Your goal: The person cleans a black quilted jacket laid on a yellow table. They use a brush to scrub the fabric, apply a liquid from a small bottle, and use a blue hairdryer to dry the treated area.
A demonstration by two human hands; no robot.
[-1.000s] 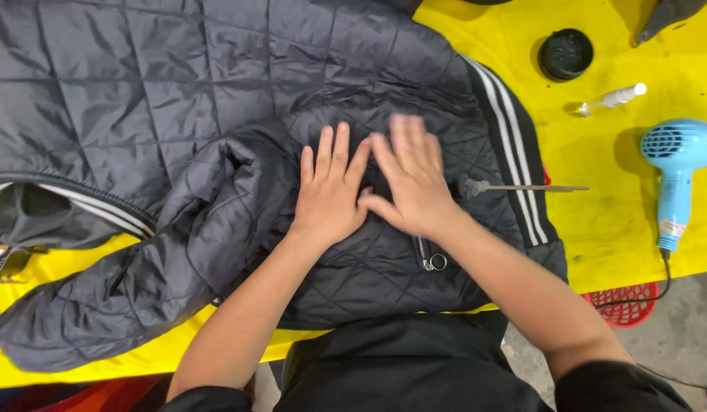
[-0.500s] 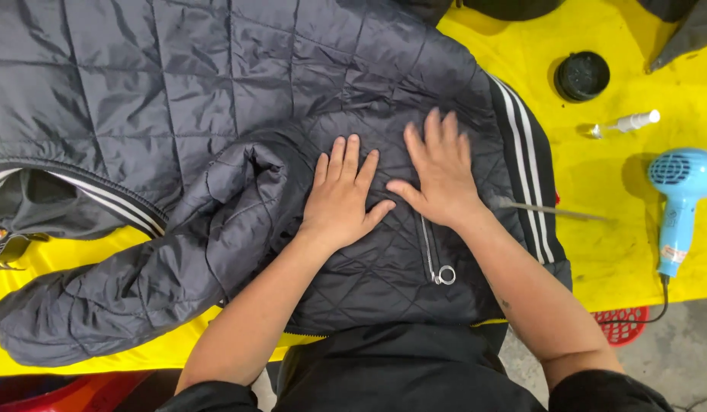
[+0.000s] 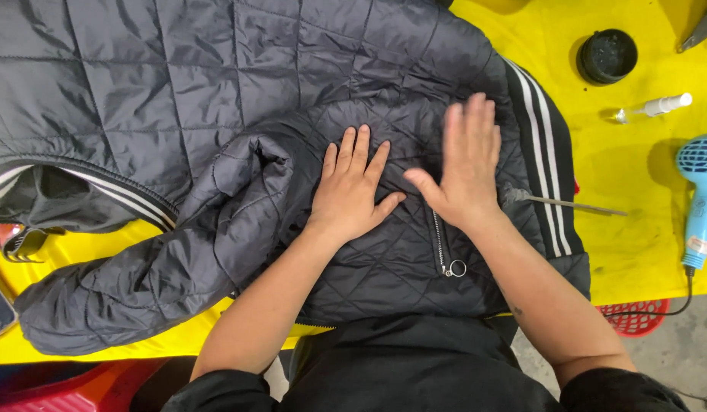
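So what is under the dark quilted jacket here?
The jacket lies on a yellow table, which shows along its right and lower left edges. Both hands, left and right, rest on top. Anything on the table beneath the fabric is covered.

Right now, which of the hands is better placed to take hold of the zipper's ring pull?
Probably the right hand: its wrist lies just beside the zipper ring pull on the quilted jacket. The left hand rests flat farther over.

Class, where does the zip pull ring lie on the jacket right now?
In the head view, the zip pull ring lies on the dark quilted jacket, just below the right hand, beside that wrist.
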